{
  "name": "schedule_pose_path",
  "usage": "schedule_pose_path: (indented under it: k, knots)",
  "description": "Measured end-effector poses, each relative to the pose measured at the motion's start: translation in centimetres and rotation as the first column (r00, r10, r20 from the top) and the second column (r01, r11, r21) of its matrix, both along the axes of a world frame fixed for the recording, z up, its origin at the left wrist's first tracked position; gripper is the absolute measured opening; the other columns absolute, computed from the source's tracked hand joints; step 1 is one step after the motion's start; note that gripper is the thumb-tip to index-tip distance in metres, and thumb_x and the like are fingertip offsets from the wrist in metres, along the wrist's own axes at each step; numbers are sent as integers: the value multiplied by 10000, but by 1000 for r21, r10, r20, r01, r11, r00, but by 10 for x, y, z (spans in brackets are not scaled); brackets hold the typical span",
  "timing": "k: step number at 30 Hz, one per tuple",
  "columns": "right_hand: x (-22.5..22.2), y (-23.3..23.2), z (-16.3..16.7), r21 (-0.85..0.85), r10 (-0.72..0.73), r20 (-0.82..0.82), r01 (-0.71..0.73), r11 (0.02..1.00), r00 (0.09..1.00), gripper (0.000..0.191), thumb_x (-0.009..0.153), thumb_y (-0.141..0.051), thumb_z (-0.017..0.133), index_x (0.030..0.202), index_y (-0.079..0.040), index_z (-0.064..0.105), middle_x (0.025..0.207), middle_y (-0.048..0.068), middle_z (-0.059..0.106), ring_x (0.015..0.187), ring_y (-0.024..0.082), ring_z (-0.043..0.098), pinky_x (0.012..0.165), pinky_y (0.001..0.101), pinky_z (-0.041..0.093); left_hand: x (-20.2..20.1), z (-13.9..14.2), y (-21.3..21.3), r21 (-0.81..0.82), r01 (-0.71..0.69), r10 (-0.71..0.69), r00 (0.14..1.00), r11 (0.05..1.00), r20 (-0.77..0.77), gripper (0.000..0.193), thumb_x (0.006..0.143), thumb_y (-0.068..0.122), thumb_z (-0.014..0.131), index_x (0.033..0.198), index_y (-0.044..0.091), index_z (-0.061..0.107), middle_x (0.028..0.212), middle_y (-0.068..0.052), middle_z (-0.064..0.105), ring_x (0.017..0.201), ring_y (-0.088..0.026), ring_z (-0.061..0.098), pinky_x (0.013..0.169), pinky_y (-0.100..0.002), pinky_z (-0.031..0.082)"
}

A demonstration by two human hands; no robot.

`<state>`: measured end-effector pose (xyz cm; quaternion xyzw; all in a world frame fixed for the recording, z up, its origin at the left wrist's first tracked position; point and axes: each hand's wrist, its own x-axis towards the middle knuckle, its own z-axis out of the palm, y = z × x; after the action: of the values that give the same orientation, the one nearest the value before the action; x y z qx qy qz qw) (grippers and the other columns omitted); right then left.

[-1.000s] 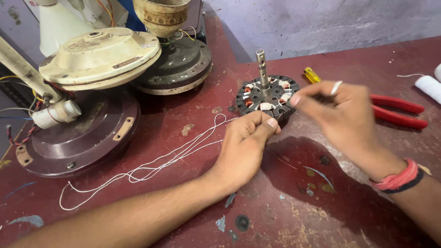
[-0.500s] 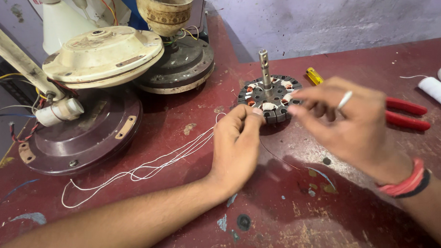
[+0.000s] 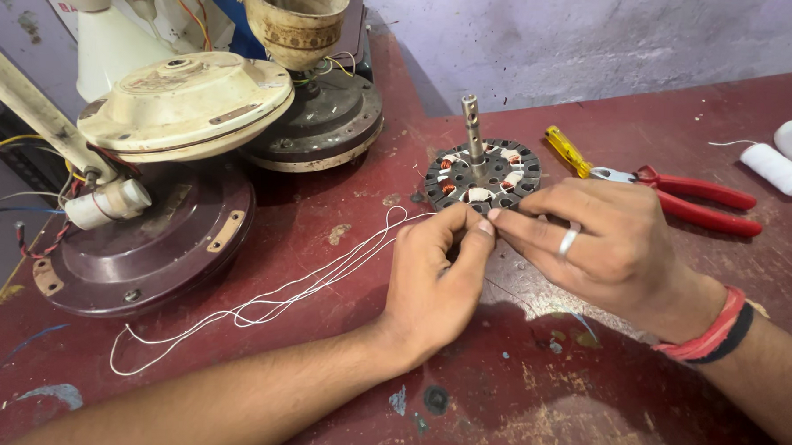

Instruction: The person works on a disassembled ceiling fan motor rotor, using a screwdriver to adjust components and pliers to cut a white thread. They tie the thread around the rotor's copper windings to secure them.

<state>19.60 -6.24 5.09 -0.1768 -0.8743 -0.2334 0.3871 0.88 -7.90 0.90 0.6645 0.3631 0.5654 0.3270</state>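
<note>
Worn red bench (image 3: 308, 208); I had left hand (image 3: 433, 278) and right hand (image 3: 603, 250) pinching white thread (image 3: 267, 299) beside the stator (image 3: 482, 176); lacing wanted steady tension next.

I saw soft, even daylight over the table (image 3: 638, 117), without glare. Both hands cast faint shadows toward me. Focus was sharp throughout; the edges bowed slightly from the wide lens.

Worn maroon table (image 3: 656, 117) with stator (image 3: 482, 177), pliers (image 3: 694, 199), white thread (image 3: 267, 297).
</note>
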Motion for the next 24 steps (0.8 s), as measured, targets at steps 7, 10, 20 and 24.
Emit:
schedule_pose_path:
  k: [7,10,20,24]
  knots:
    - [23,32,-9,168,-30,-42,37,985,999,77,937,-104,790,884,-54,765,764,76,696,603,133,620,472,242,466,-9,3,7,360,-424,493,861,831,-125,128,936,163,625,983,68,697,969,-124,677,977,-221,572,873,-423,424]
    - [48,43,-4,259,-81,-163,122,958,983,72,937,-58,774,899,-4,745,771,117,675,633,150,623,481,248,468,-12,-2,26,135,-533,546,832,836,-98,303,900,167,577,1180,90,666,1234,-136,640,1223,-271,526,1069,-443,331]
    - [79,33,-16,96,-116,-408,169,981,906,107,1108,68,731,1202,79,680,1099,190,664,838,177,635,696,241,530,-10,-28,49,32,-319,304,865,947,-399,604,881,205,511,1422,-62,494,1445,-306,507,1394,-425,418,1180,-474,252]
    - [75,36,-9,103,-75,-359,120,987,930,81,1118,46,673,1197,60,687,1076,178,707,909,172,707,765,221,585,-10,-14,31,-30,-330,292,869,943,-399,539,863,212,532,1346,-27,563,1272,-254,641,1276,-379,537,1128,-454,354]
